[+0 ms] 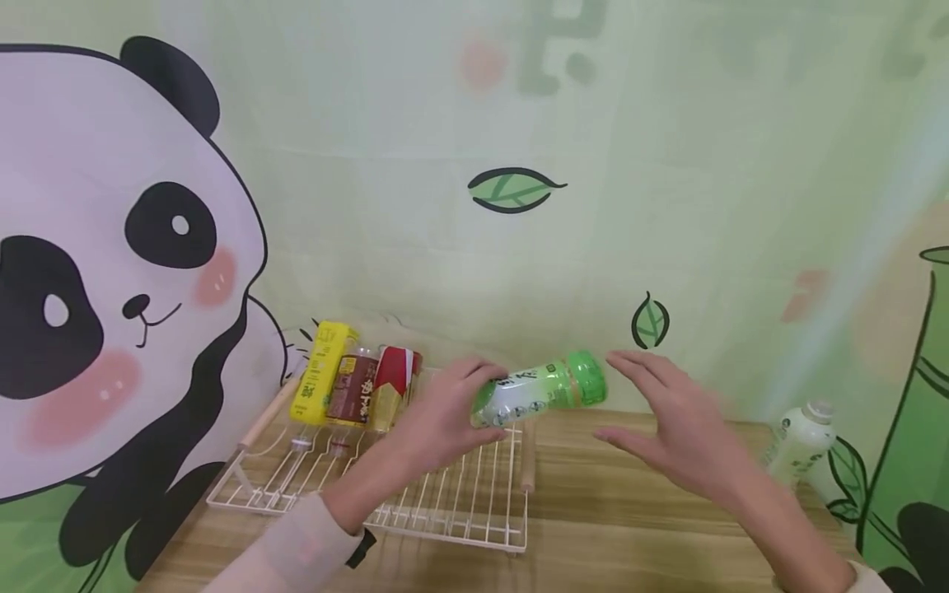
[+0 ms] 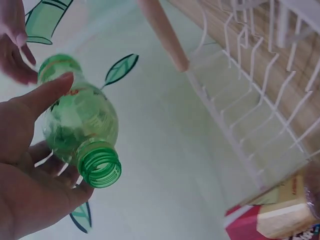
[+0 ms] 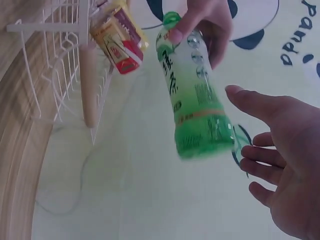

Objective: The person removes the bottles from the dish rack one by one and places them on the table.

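Observation:
A green plastic tea bottle [image 1: 537, 389] lies nearly level in the air over the right side of a white wire rack. My left hand [image 1: 445, 408] grips it near the neck, with the thumb on one side and fingers on the other. In the left wrist view the bottle's open mouth [image 2: 102, 167] has no cap, and the green plastic is see-through. Its green base points toward my right hand [image 1: 685, 424]. That hand hovers just beyond the base with thumb and fingers spread, holding nothing; a gap shows between them in the right wrist view.
The wire rack [image 1: 445, 527] with wooden handles stands on the wooden table [image 1: 630, 511]. Leaning at its back left are a yellow bottle [image 1: 323, 375], a maroon-labelled bottle [image 1: 354, 387] and a red-labelled one [image 1: 395, 383]. A white bottle [image 1: 801, 441] stands at the right, behind my right forearm.

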### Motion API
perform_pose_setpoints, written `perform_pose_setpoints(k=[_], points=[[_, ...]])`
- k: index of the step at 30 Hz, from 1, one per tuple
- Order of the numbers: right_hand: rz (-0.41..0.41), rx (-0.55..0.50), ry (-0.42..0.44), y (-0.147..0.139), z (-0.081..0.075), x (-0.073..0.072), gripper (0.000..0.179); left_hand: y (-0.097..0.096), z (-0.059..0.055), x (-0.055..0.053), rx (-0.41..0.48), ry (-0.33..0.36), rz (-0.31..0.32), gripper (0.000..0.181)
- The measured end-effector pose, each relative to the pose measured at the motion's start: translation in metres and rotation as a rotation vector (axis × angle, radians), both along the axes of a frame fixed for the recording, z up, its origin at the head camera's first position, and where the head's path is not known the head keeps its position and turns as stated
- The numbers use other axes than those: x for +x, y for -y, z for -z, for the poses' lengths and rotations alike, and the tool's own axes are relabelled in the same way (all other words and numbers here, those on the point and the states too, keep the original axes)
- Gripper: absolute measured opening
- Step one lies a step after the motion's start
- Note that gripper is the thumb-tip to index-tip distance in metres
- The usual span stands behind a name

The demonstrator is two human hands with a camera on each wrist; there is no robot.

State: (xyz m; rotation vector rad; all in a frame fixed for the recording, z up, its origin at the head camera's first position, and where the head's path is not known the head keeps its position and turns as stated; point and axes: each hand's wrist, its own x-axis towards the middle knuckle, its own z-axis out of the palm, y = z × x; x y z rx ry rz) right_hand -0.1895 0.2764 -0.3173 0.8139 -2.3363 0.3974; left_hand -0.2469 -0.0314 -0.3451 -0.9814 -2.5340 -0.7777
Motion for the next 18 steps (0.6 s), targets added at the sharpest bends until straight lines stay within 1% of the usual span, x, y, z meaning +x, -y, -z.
perform_pose_setpoints(k=[2, 4, 8, 13, 18], points=[[-0.046, 0.045, -0.003, 0.012, 0.000, -0.006, 0.088, -0.003, -0.002, 0.003, -0.045, -0.039, 0.031, 0.074], [-0.073, 0.087, 0.013, 0.023, 0.002, -0.010, 0.087, -0.006, -0.003, 0.005, -0.097, -0.080, 0.053, 0.076], [-0.065, 0.158, 0.048, 0.039, 0.009, -0.016, 0.086, -0.011, -0.003, 0.006, -0.199, -0.142, 0.061, 0.080], [-0.079, 0.187, 0.086, 0.050, 0.017, -0.021, 0.082, -0.013, -0.002, 0.008, -0.259, -0.163, 0.070, 0.078], [-0.086, 0.168, 0.122, 0.058, 0.024, -0.022, 0.074, -0.011, 0.000, 0.009, -0.261, -0.157, 0.076, 0.076]])
